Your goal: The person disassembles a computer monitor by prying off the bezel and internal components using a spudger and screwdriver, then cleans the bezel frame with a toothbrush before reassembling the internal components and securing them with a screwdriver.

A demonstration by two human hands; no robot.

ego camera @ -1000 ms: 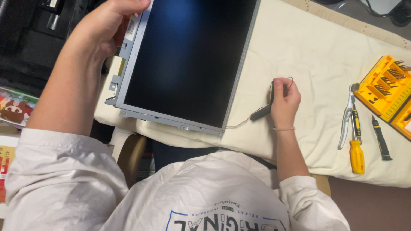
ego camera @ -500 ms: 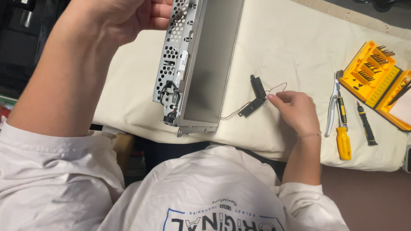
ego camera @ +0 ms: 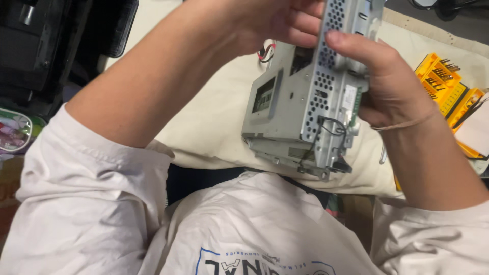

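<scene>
Holding metal panel (ego camera: 305,102) upright, perforated back facing camera | left hand (ego camera: 275,20) and right hand (ego camera: 387,81) both clamped on it | next: steady grip, mind the loose black wire (ego camera: 326,127)

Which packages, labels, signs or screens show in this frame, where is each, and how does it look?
Label: small white rectangle on the grey perforated metal panel back, by the right hand.
Bit case: open yellow box, table's right edge.
Colourful package: far left, partly cut off.
</scene>
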